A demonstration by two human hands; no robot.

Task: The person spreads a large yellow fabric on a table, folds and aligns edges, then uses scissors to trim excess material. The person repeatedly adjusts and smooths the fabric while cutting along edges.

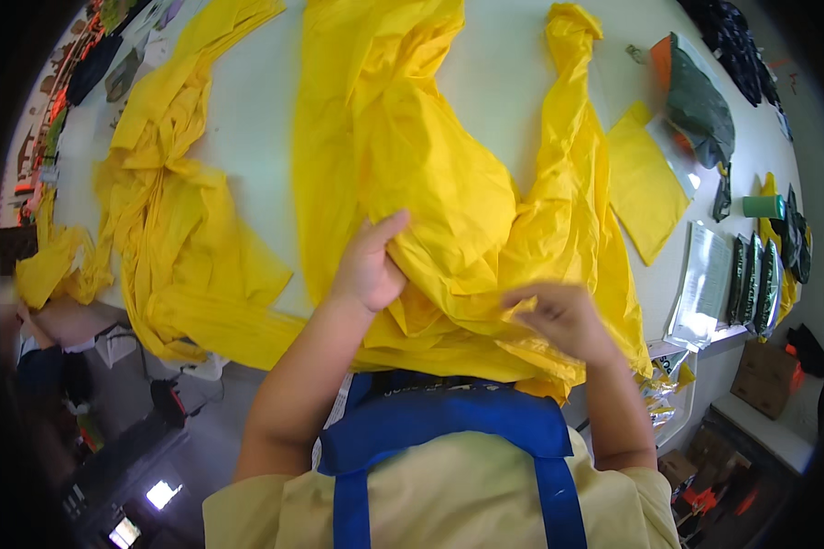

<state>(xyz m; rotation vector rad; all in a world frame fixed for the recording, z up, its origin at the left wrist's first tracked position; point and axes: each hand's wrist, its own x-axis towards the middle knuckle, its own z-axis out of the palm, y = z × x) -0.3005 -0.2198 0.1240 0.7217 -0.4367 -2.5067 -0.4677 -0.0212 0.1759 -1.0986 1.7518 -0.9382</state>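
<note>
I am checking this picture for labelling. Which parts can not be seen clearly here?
- Head view: the fingertips of the left hand are buried in folds of the yellow garment.
- Head view: the right hand is blurred, so its grip is unclear.
- Head view: the table front edge is covered by the cloth.
- Head view: the flat packets at the right are too small to identify.

Yellow garment (430,183): thin synthetic sheet, plastic-like, slight sheen, heavily creased. Second yellow garment (174,229) at the table's left edge: same material, bunched. Table (247,119): smooth, matt white top. Clear bags (705,284) near the right edge: glossy transparent plastic. Folded yellow piece (645,188): flat, smooth.
</note>
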